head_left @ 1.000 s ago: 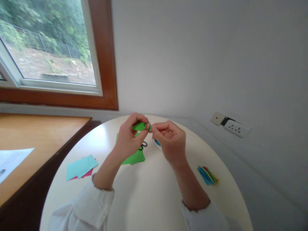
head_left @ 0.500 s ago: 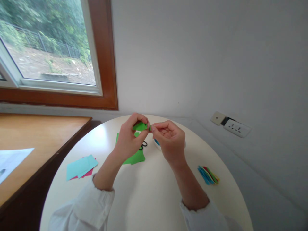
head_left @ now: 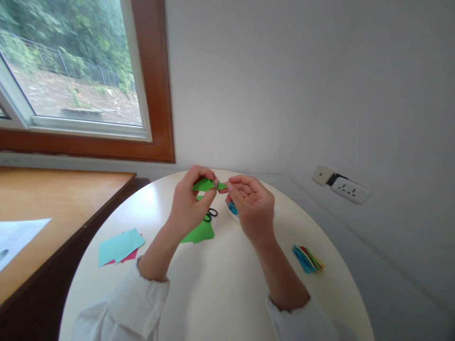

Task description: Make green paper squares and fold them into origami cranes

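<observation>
Held up above the far part of the round table is a folded piece of green paper (head_left: 203, 185). My left hand (head_left: 190, 201) pinches it between thumb and fingers. My right hand (head_left: 254, 206) grips its narrow right end between thumb and forefinger. Beneath my left hand lie several green sheets (head_left: 201, 233), partly covered by it. Scissors (head_left: 210, 215) with black handles rest on them, their blades hidden. Behind my right hand, a white dish (head_left: 232, 215) holds small blue pieces, mostly out of sight.
Light-blue sheets (head_left: 119, 247) overlap pink sheets (head_left: 131, 255) at the left of the white table (head_left: 220, 293). A bundle of coloured strips (head_left: 307, 259) lies at the right. A wooden desk (head_left: 74, 189) adjoins on the left; a wall with a socket (head_left: 350, 189) stands behind.
My left hand has shifted slightly left, and more of the green paper's narrow end shows between my hands. The fingers of my right hand have lifted a little, uncovering more of the dish.
</observation>
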